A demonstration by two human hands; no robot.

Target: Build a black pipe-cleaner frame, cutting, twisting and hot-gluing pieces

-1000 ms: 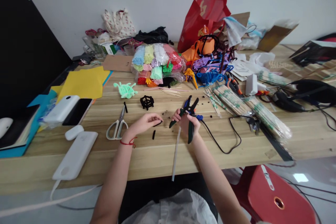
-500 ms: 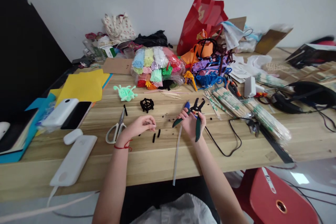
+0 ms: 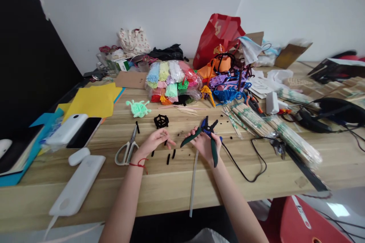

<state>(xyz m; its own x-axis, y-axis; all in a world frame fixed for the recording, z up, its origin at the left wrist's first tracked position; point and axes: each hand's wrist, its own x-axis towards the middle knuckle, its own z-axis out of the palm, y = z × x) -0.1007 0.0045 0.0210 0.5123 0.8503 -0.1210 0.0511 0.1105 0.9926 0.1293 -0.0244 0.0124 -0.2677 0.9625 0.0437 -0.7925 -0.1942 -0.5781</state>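
Gripping splayed pliers [image 3: 209,128] in our right hand [image 3: 203,145], we now have one black piece [image 3: 173,154] out of our left hand [image 3: 155,140] (whose grip we cannot tell), set aside left of the pliers.

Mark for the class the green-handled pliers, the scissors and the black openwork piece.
Green-handled pliers [image 3: 209,129], head view: the joint, above the handles.
Scissors [image 3: 132,141], head view: where the blades meet the pale handles.
Black openwork piece [image 3: 161,121], head view: the middle of its frame.
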